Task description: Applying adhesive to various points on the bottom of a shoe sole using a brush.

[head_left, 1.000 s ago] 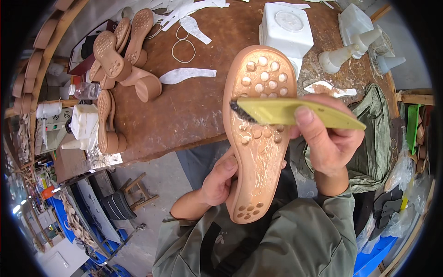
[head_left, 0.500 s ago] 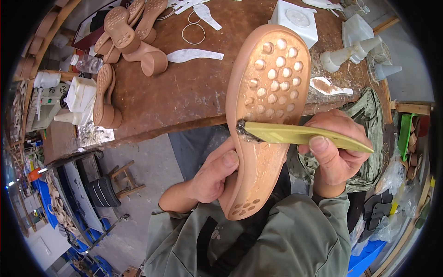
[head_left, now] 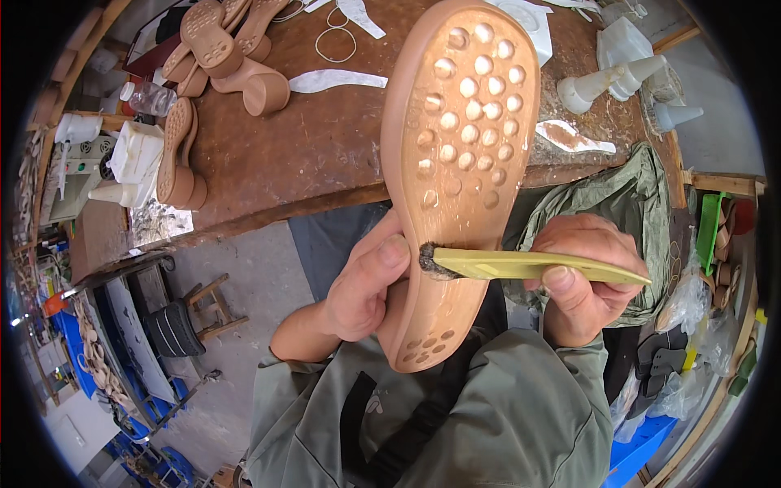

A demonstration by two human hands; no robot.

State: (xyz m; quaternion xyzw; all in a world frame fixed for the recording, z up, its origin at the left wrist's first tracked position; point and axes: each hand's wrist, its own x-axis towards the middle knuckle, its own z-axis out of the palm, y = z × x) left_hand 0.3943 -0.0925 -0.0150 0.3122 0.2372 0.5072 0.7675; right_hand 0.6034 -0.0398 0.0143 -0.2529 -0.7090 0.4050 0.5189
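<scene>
A tan shoe sole [head_left: 464,191] with rows of round hollows in its wide part is tilted up before me, glossy and wet over its inner face. My left hand [head_left: 366,281] grips its edge near the narrow waist, thumb on the near side and the other fingers partly hidden behind. In my right hand [head_left: 586,276] is a brush [head_left: 529,267] with a flat yellow-green handle, pinched between thumb and fingers. Its dark, clumped bristles press on the sole at the waist. Several small hollows mark the heel end closest to my body.
More tan heeled soles [head_left: 215,49] pile up at the table's far left, and another sole [head_left: 181,154] stands near its left edge. White cut pieces [head_left: 338,80] lie on the brown table [head_left: 301,154]. White cone-tipped bottles [head_left: 598,85] sit at right beside green cloth [head_left: 598,220].
The brush has moved down the sole, from just below the hollows to the waist. The sole appears slightly higher and further left in view.
</scene>
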